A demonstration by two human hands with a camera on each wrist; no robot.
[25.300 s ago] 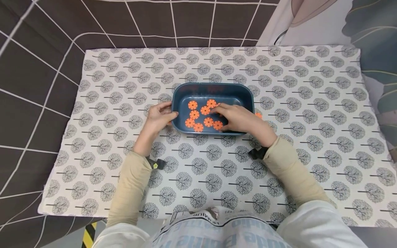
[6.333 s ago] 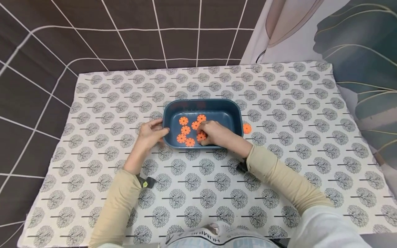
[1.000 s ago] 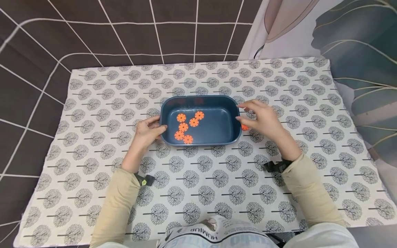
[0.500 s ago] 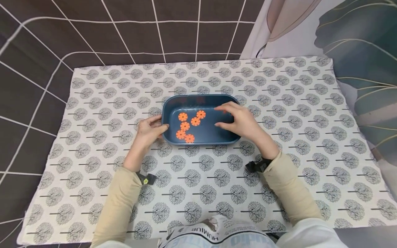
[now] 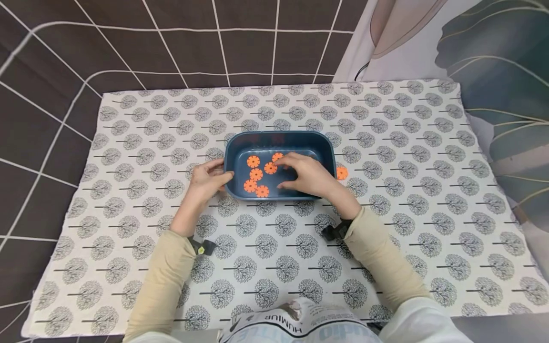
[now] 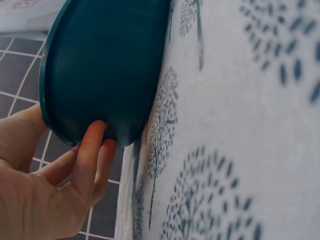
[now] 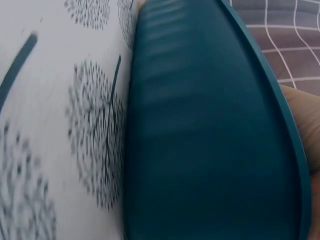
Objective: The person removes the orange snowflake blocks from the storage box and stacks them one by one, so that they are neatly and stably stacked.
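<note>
A dark blue plastic tub [image 5: 233, 143] sits on the table, with several orange notched discs [image 5: 256, 174] lying in its left half. My left hand [image 5: 206, 182] holds the tub's left end, thumb over the rim and fingers against the outside wall. In the left wrist view, fingertips of that hand [image 6: 55, 185] touch the outer wall of the tub [image 6: 105, 65]. My right hand [image 5: 310, 177] reaches inside over the right half, thumb and fingers apart, fingertips close to the upper discs. Nothing shows between them. The tub's wall [image 7: 210, 125] hides most of this hand in the right wrist view.
Another orange disc [image 5: 341, 172] lies on the tree-print tablecloth [image 5: 407, 190], just outside the tub's right end. A dark tile-patterned sheet [image 5: 249, 52] stands behind the table and to its left. A patterned curtain [image 5: 502, 95] hangs at the right.
From the tub's right rim, my right hand has moved left into the tub, uncovering the outside disc. Fewer discs lie in the tub than in the oldest frames. My left hand stays put.
</note>
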